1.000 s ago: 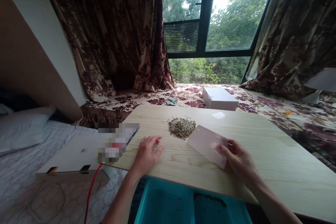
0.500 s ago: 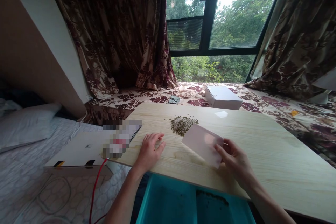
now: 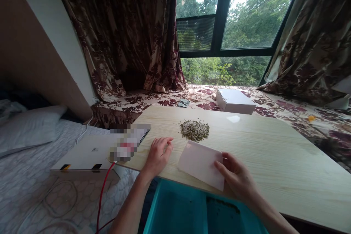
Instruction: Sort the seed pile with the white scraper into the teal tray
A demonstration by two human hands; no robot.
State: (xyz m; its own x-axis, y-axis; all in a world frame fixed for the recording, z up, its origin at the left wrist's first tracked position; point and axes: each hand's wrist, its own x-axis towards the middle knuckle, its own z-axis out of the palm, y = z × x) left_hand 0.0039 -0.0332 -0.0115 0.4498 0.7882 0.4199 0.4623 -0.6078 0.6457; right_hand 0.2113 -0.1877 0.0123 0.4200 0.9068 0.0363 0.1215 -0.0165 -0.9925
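Note:
A white, slightly see-through card is pinched at its right edge by my right hand, thumb on top. Just beyond the card's far edge lies a pile of small greenish grains mixed with white ones, with a few strays around it. My left hand rests at the near left of the table, holding nothing, its fingers loosely bent and apart. Below the table's front edge sits a teal bin with a divider; dark bits lie in its right compartment.
A pixelated object lies on the table's left corner, with a red cable running down from it. Beside the table, a flat white box rests on the bed. Another white box and a crumpled cloth lie on the window ledge.
My right hand has drawn the card toward me and to the left, away from the grain pile. My left hand has barely moved. The view has shifted slightly.

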